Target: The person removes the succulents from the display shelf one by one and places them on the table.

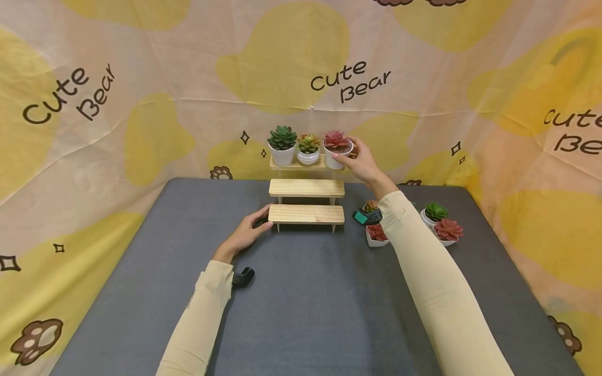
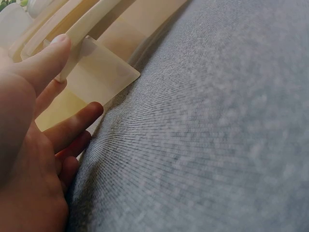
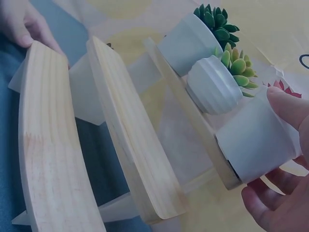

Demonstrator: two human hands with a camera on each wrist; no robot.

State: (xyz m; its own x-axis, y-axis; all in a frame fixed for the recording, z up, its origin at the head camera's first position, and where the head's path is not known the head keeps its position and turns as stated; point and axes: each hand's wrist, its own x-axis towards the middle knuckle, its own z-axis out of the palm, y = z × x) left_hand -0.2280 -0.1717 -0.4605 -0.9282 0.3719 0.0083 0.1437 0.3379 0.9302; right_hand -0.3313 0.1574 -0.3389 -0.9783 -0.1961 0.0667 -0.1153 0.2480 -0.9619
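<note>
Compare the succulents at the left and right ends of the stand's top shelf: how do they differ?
Colour: the left succulent is dark green; the right succulent is pink.
Fit: the left one covers its pot's mouth; the right one leaves part of its pot's mouth showing.
Handling: the right hand holds the right one's pot; no hand touches the left one's.
Both have white pots.

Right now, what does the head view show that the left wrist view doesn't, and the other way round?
Only the head view shows the right hand gripping a round white pot with a pink succulent and, lower and farther right, a leafy green succulent.

Only the left wrist view shows the broad face of a flat, translucent, cream side panel.

Both show the left hand at the lowest step of a pale wooden stand, and the grey woven cloth below.
</note>
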